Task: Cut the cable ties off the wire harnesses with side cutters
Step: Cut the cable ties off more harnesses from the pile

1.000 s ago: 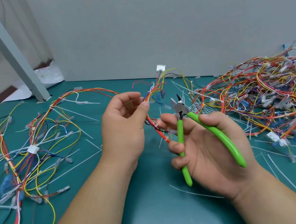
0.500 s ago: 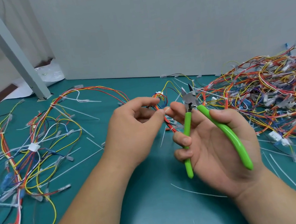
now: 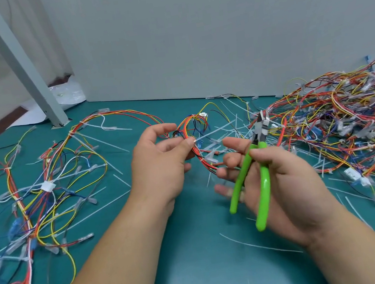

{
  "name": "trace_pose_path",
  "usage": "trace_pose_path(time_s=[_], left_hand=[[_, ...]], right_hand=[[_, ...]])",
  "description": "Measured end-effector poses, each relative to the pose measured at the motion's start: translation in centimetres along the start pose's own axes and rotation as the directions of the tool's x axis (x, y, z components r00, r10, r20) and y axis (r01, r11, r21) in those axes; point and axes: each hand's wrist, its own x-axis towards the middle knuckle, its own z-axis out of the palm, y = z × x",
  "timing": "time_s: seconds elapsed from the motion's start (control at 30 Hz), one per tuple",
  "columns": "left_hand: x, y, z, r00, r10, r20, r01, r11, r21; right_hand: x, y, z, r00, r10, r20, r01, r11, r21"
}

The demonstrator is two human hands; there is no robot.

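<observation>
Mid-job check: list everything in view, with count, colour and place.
side cutters: one, green handles, in right hand
held harness: one, red, yellow and orange wires, pinched by left hand
harness pile: one, multicoloured, right side of mat
loose harnesses: several, multicoloured, mat's left side
cut cable ties: many, white, scattered over mat
mat: one, teal, under everything
post: one, grey, far left
left hand: one, centre
right hand: one, right of centre
</observation>
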Motion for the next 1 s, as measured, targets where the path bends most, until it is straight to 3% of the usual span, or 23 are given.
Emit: trace_pose_path(time_s=[0.33, 0.43, 0.57, 0.67, 0.83, 0.93, 1.0], left_hand=[[0.5, -0.2, 0.0, 0.994, -0.102, -0.032, 0.096, 0.985, -0.140], [0.6, -0.4, 0.0, 0.992, -0.122, -0.012, 0.118, 0.977, -0.175], [0.7, -0.4, 0.1, 0.988, -0.153, 0.015, 0.152, 0.959, -0.240], [0.7, -0.4, 0.2, 0.985, -0.170, 0.025, 0.170, 0.945, -0.279], [0.6, -0.3, 0.3, 0.980, -0.194, 0.051, 0.200, 0.937, -0.286], [0.5, -0.3, 0.4, 0.980, -0.193, 0.055, 0.201, 0.941, -0.273], [0.5, -0.3, 0.4, 0.981, -0.188, 0.048, 0.194, 0.943, -0.271]], right_hand=[[-1.5, -0.7, -0.1, 0.943, 0.280, 0.181, -0.243, 0.949, -0.202], [-1.8, -0.7, -0.1, 0.946, 0.235, 0.225, -0.192, 0.961, -0.197], [-0.9, -0.2, 0.7, 0.995, 0.092, 0.025, -0.082, 0.956, -0.281], [-0.7, -0.2, 0.9, 0.992, 0.120, -0.039, -0.126, 0.942, -0.311], [-1.3, -0.6, 0.6, 0.952, 0.299, 0.064, -0.285, 0.943, -0.173], [-1.6, -0.9, 0.4, 0.950, 0.275, 0.149, -0.256, 0.957, -0.135], [-1.6, -0.8, 0.6, 0.962, 0.239, 0.132, -0.217, 0.963, -0.162]])
